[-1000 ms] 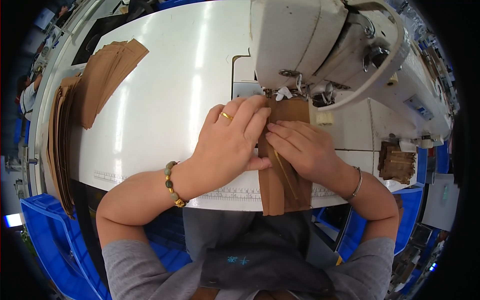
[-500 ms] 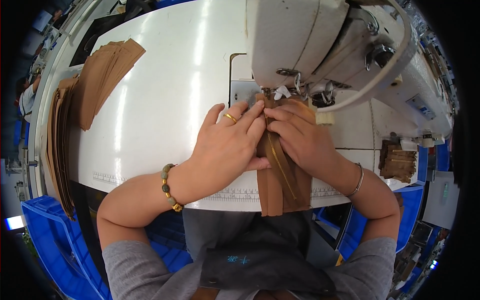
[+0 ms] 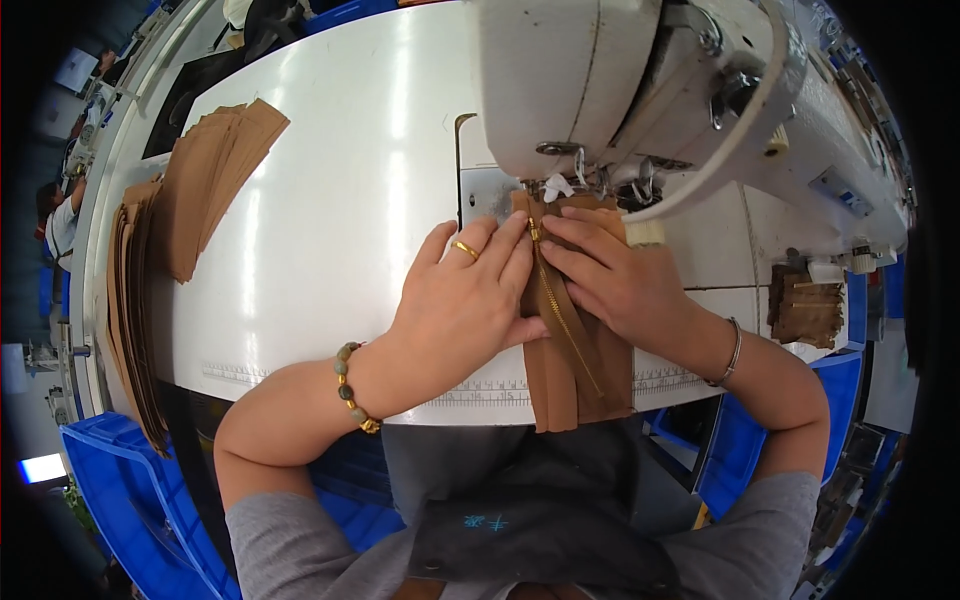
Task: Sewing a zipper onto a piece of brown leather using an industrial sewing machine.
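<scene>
A brown fabric piece lies under the needle area of a white sewing machine, its lower end over the table's front edge. Along it runs a brown zipper with gold teeth; a gold slider shows near its top. My left hand lies flat, fingers stretched toward the presser foot, fingertips and thumb on the fabric's left side. On the right side, my right hand presses its outstretched fingers on the fabric, fingertips beside the slider. Neither hand grasps anything.
Stacks of brown fabric pieces lie at the left, some hanging over the table edge. A bundle of brown pieces with zippers sits at the right. Blue bins stand below the table. A ruler strip runs along the front edge.
The whole view has shifted slightly. My right fingers have spread a little and my fingertips have come down from the needle area, leaving the gold slider in plain sight between my hands.
</scene>
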